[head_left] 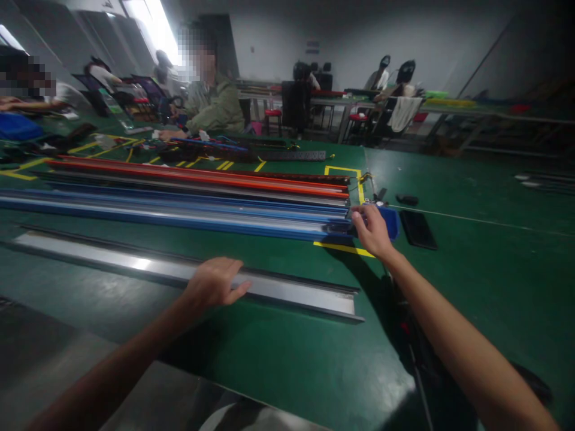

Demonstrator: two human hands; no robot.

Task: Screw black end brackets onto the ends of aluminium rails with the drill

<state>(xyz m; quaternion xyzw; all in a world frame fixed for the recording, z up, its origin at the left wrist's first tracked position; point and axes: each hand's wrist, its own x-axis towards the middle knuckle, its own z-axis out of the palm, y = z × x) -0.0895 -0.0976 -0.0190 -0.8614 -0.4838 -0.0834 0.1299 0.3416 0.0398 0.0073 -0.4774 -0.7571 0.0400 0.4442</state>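
Note:
A long silver metal channel (287, 290) lies across the near part of the green table. My left hand (214, 281) grips it near its middle, with the fingers over the far edge and the thumb along the near side. Farther off, my right hand (372, 227) is at the right end of several long blue profiles (215, 221). Its fingers are curled close together, and what they hold, if anything, is hidden. Just right of that hand, a small blue bin (390, 222) is partly covered by it. Behind the blue profiles lie orange profiles (224, 175).
A black phone (417, 228) and a small dark object (406, 199) lie right of the bin. Yellow tape (344, 248) marks the green table (485, 287). Across it, a co-worker in an olive jacket (220, 105) sits behind wires and a power strip (296, 155).

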